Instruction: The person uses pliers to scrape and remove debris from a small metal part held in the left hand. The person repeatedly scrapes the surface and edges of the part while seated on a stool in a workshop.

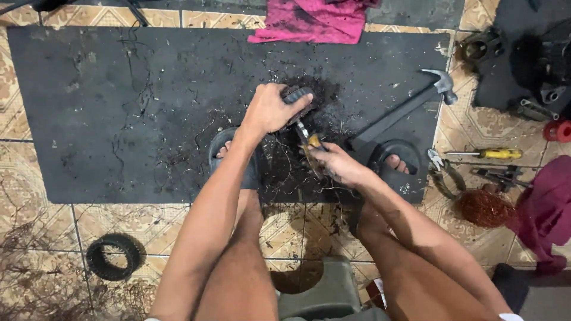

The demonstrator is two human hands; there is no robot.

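— What's the biggest thing under my view?

— The black rubber mat [119,107] on the tiled floor, strewn with wire scraps and dark grit. I sit over it, feet in sandals on its near edge.

— And beyond the fingers?

— A claw hammer [404,107] lies up and to the right of them, handle slanting down toward my right hand; a pink rag [315,21] sits well above.

— The hands themselves?

— My left hand [270,110] is clamped over a dark round part [297,95], fingers curled around its top. My right hand [336,163] is closed on a yellow-handled tool [310,142] — its metal shaft runs up-left, tip touching the part just below the left fingers.

— Which hand is nearer the part?

— The left; it grips it directly.
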